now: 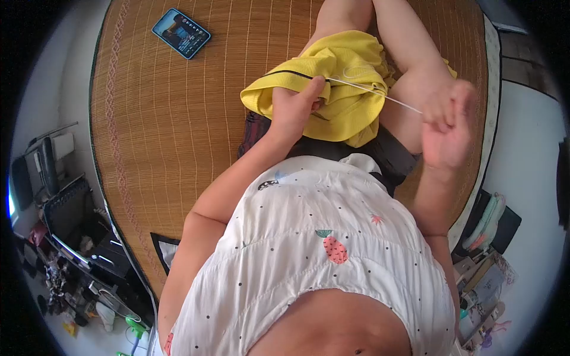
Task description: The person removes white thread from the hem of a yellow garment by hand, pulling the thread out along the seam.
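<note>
A yellow garment with a black stripe along one edge lies bunched across my lap. My left hand grips it from the left, thumb on top and the other fingers partly hidden under the fabric. White thread runs taut from the cloth near my left thumb to my right hand. That hand is raised over my thigh, fingers curled around the thread's end; whether a needle is between them I cannot make out. A loose loop of thread rests on the yellow fabric.
I sit on a woven mat. A phone with a lit screen lies at the mat's far left. Cluttered shelves and items stand low on the left, and folded cloth and boxes on the right.
</note>
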Available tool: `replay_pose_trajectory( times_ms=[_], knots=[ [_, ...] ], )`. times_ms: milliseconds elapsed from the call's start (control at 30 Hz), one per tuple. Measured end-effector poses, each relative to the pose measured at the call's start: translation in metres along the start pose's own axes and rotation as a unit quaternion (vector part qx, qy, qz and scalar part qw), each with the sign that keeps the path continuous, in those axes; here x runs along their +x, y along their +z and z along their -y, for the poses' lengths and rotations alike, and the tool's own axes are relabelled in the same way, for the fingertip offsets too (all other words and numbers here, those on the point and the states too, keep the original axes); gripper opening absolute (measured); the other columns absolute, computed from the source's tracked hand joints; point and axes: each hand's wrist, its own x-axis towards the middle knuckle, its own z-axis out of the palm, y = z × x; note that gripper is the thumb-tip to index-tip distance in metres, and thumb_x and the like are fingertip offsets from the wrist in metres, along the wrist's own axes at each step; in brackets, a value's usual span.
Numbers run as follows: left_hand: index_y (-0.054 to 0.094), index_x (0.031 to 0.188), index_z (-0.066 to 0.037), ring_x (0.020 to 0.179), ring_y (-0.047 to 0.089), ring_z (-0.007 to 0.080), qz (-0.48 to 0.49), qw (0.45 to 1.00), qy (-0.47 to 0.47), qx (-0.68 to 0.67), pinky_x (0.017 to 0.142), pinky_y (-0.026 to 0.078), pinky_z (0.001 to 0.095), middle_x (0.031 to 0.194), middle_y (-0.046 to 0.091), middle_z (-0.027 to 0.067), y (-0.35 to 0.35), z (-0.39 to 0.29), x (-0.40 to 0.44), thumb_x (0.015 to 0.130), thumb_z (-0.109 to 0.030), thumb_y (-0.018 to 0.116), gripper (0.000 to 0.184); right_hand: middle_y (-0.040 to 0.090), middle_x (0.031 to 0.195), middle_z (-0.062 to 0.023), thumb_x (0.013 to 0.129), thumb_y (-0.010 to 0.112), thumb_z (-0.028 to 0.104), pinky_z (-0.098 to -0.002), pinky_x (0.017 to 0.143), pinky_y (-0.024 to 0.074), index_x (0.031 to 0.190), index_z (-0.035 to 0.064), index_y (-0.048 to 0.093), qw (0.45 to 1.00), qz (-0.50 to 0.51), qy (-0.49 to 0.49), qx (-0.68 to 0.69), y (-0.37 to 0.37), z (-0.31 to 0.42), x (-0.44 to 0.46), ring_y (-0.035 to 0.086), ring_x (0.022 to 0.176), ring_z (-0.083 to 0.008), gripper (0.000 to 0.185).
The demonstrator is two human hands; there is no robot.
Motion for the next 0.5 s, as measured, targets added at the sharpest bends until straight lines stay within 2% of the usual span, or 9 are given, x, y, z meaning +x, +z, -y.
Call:
replay_pose_trajectory(
  times_ms=[33,100,200,233,300,333,367,467,500],
  knots=[
    [0.053,0.087,-0.002,0.054,0.051,0.0074,-0.002,1.000,0.002,-0.002,0.045,0.040,0.0186,0.073,0.056,0.0021,-0.001,0.002,0.001,0.078,-0.011,0.060,0.015,0.033,0.064,0.0031,0.087,0.048,0.014,-0.0174,0.045,0.0235,0.085,0.0083,0.044,0.998,-0.041,-0.021,-0.038,-0.011,0.010,-0.004,0.027,0.051,-0.0053,0.008],
    [0.053,0.089,-0.002,0.057,0.052,0.0077,0.001,1.000,-0.003,0.000,0.047,0.040,0.0187,0.076,0.057,0.0023,-0.002,0.002,0.002,0.078,-0.011,0.060,0.016,0.033,0.065,0.0030,0.086,0.050,0.011,-0.0175,0.044,0.0227,0.085,0.0072,0.044,0.992,0.024,-0.092,-0.088,-0.041,0.041,-0.007,0.027,0.052,-0.0050,0.007],
    [0.054,0.093,-0.003,0.061,0.054,0.0083,0.012,1.000,-0.016,0.000,0.050,0.042,0.0193,0.080,0.058,0.0029,-0.006,0.001,0.003,0.078,-0.011,0.062,0.019,0.033,0.065,0.0024,0.083,0.053,0.010,-0.0186,0.044,0.0221,0.080,0.0058,0.044,0.935,-0.124,-0.202,-0.265,-0.094,0.103,-0.026,0.028,0.054,-0.0046,0.010],
    [0.054,0.093,-0.003,0.061,0.054,0.0084,0.015,1.000,-0.016,-0.005,0.050,0.042,0.0193,0.080,0.058,0.0030,-0.007,0.001,0.003,0.078,-0.011,0.062,0.020,0.030,0.061,0.0028,0.083,0.053,0.010,-0.0188,0.044,0.0224,0.076,0.0060,0.044,0.929,-0.141,-0.213,-0.268,-0.118,0.128,-0.036,0.027,0.052,-0.0054,0.013],
    [0.054,0.093,-0.002,0.060,0.053,0.0085,0.015,1.000,-0.018,-0.005,0.049,0.041,0.0195,0.079,0.058,0.0031,-0.006,0.002,0.003,0.078,-0.011,0.062,0.019,0.036,0.060,0.0013,0.083,0.054,0.011,-0.0188,0.044,0.0244,0.077,0.0047,0.048,0.864,-0.179,-0.262,-0.390,-0.181,0.184,-0.061,0.032,0.052,-0.0067,0.011],
    [0.054,0.093,-0.002,0.060,0.053,0.0085,0.012,1.000,-0.018,-0.001,0.049,0.041,0.0195,0.079,0.058,0.0032,-0.005,0.001,0.001,0.078,-0.011,0.062,0.019,0.039,0.061,-0.0006,0.082,0.053,0.007,-0.0190,0.045,0.0275,0.078,0.0026,0.049,0.769,-0.280,-0.323,-0.475,-0.182,0.190,-0.067,0.035,0.053,-0.0081,0.007],
    [0.054,0.093,-0.002,0.059,0.053,0.0086,0.009,1.000,-0.018,0.005,0.048,0.040,0.0196,0.079,0.058,0.0032,-0.004,0.000,0.001,0.078,-0.011,0.061,0.018,0.042,0.062,-0.0025,0.081,0.051,0.004,-0.0191,0.045,0.0306,0.080,0.0005,0.050,0.651,-0.373,-0.374,-0.546,-0.183,0.195,-0.072,0.038,0.053,-0.0095,0.004],
    [0.054,0.093,-0.003,0.059,0.053,0.0087,-0.002,0.999,-0.037,-0.016,0.049,0.040,0.0193,0.079,0.058,0.0030,-0.005,-0.001,0.000,0.079,-0.010,0.061,0.018,0.048,0.066,-0.0045,0.081,0.052,0.006,-0.0200,0.047,0.0354,0.085,-0.0016,0.052,0.617,-0.474,-0.386,-0.496,-0.254,0.234,-0.105,0.043,0.057,-0.0111,0.008],
    [0.054,0.093,-0.003,0.059,0.053,0.0088,-0.001,0.999,-0.042,-0.022,0.049,0.041,0.0195,0.079,0.059,0.0030,-0.005,-0.001,-0.001,0.079,-0.010,0.060,0.017,0.048,0.065,-0.0040,0.081,0.051,0.006,-0.0203,0.047,0.0354,0.087,-0.0018,0.053,0.629,-0.472,-0.357,-0.504,-0.268,0.233,-0.110,0.043,0.056,-0.0109,0.010]
  ],
)
